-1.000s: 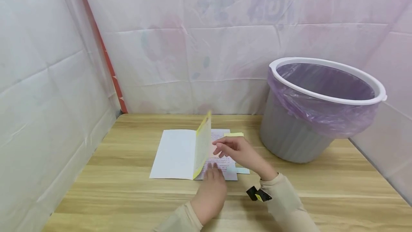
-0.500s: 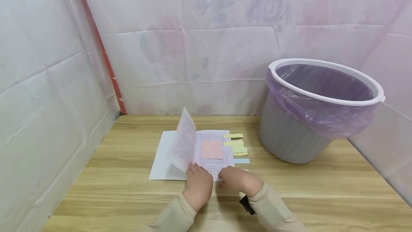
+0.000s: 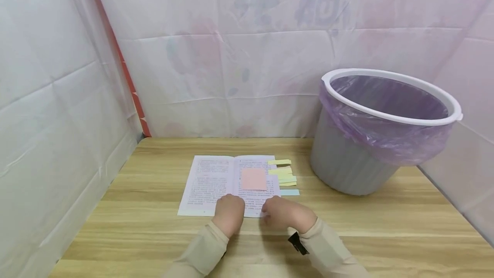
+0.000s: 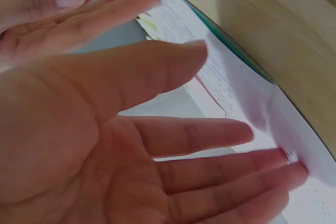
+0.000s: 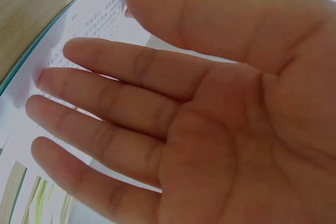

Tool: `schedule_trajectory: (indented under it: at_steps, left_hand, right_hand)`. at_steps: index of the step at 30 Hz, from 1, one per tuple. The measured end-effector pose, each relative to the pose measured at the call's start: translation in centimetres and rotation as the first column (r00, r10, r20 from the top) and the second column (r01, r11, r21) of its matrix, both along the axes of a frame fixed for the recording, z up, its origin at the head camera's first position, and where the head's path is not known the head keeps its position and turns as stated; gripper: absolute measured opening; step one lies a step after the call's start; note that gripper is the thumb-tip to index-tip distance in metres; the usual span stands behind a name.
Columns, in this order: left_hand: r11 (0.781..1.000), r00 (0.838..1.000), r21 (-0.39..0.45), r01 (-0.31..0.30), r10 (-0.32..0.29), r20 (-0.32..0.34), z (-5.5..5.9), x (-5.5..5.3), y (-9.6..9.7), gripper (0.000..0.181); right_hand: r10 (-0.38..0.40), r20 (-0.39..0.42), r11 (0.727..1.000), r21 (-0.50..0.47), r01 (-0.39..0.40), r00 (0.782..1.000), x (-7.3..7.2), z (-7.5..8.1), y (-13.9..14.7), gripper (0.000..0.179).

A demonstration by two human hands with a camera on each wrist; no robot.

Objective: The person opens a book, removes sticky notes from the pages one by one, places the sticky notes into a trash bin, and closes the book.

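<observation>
An open book (image 3: 208,183) with printed pages lies flat on the wooden table. On its right page is a square pink sticky note (image 3: 253,179). Yellow tabs (image 3: 280,171) and a blue tab (image 3: 290,192) stick out past the right edge. My left hand (image 3: 230,213) rests at the near part of the book by the spine; in the left wrist view its fingers (image 4: 226,179) reach straight to the page, holding nothing. Over the near right corner is my right hand (image 3: 287,214); the right wrist view shows its straight fingers (image 5: 105,93) against the page.
A grey bin (image 3: 353,166) with a white rim and a purple bag liner stands on the back right of the wooden table (image 3: 127,235). Pale sheeting (image 3: 173,67) hangs behind the table and along both sides.
Leaves of the book have turned over to the left and now lie flat, with the pink sticky note uncovered. My left hand has moved left, my right hand down to the near edge.
</observation>
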State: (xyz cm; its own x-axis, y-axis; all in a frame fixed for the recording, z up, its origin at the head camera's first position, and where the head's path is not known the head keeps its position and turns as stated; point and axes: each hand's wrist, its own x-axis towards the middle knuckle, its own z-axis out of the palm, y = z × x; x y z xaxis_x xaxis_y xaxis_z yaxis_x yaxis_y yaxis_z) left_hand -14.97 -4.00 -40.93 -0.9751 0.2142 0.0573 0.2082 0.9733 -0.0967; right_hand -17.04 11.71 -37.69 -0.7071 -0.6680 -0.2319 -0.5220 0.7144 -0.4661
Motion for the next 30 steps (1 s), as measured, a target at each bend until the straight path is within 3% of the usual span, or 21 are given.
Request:
schedule_trajectory:
  at_steps: [4,8,10,14,16,21,23,25,28,30]
  left_hand:
    - [0.998,0.999,0.051,-0.024,0.023,0.034,-0.2,-0.6,-0.3,0.018]
    - [0.993,0.996,0.103,-0.059,0.051,0.077,-0.5,-1.0,-0.2,0.025]
    - [0.991,0.994,0.117,-0.069,0.058,0.088,-0.6,-1.1,-0.2,0.023]
    - [0.990,0.994,0.117,-0.076,0.066,0.087,-0.7,-1.3,-0.1,0.022]
    - [0.991,0.995,0.114,-0.069,0.060,0.081,-0.8,-1.4,-0.1,0.022]
    - [0.993,0.997,0.103,-0.054,0.048,0.061,-0.9,-1.5,0.0,0.024]
    - [0.994,0.998,0.100,-0.051,0.046,0.051,-0.9,-1.5,-0.1,0.024]
    - [0.994,0.998,0.095,-0.047,0.043,0.043,-0.9,-1.5,-0.2,0.024]
    - [0.995,0.998,0.094,-0.046,0.042,0.039,-0.9,-1.5,-0.3,0.024]
    - [0.994,0.998,0.096,-0.047,0.043,0.040,-0.9,-1.5,-0.3,0.024]
  right_hand:
    - [0.035,-0.017,0.997,-0.072,-0.036,0.999,-1.0,-0.2,0.2,0.028]
    - [0.009,-0.159,0.995,-0.093,-0.024,0.987,-2.7,-0.9,0.2,0.017]
    - [0.005,-0.328,0.998,-0.058,-0.025,0.945,-3.7,-1.5,-0.2,0.011]
    - [0.056,-0.605,0.996,0.085,-0.005,0.794,-5.5,-2.9,-1.4,0.015]
    - [0.121,-0.674,0.984,0.180,0.003,0.729,-6.1,-3.6,-1.8,0.022]
    - [0.228,-0.748,0.957,0.290,-0.001,0.623,-6.7,-5.2,-2.3,0.024]
    - [0.234,-0.773,0.960,0.281,-0.011,0.590,-6.7,-5.5,-2.3,0.020]
    - [0.220,-0.790,0.965,0.261,-0.010,0.572,-6.7,-5.7,-2.4,0.019]
    - [0.176,-0.807,0.976,0.217,0.006,0.564,-6.8,-5.6,-2.4,0.017]
    - [0.138,-0.807,0.983,0.182,0.019,0.575,-6.8,-5.6,-2.3,0.015]
